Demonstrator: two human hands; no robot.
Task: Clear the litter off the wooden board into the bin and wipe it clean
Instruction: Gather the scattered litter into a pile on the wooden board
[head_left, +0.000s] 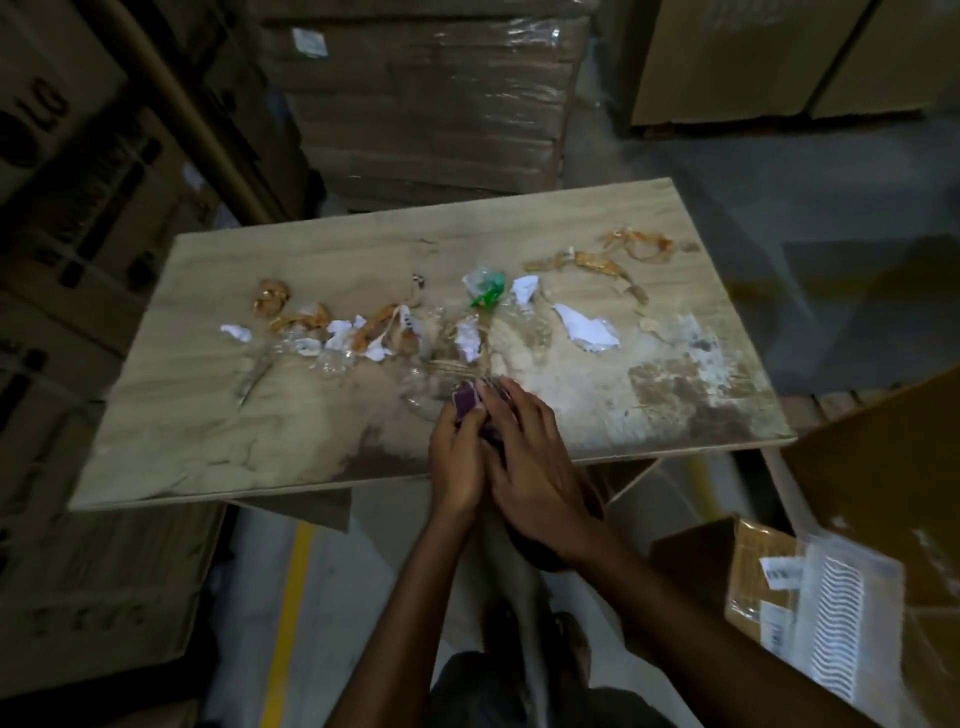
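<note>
A pale wooden board (208, 415) lies in front of me with litter strewn across its middle: white paper scraps (587, 330), brown tape strips (597, 262), a green-and-white wrapper (485, 288) and clear plastic film (332, 358). White and dark stains mark the board's right end. Both my hands meet at the board's near edge. My left hand (457, 457) is closed around a small purple object (465, 402). My right hand (535, 467) lies against it, fingers touching the same object and some clear film.
An open cardboard box (878, 467) stands at the right, with a smaller taped carton (753, 577) beside it holding white patterned packaging. Stacked cartons (78, 234) line the left and a wrapped pallet (426, 104) stands behind. A yellow floor line (291, 613) runs below the board.
</note>
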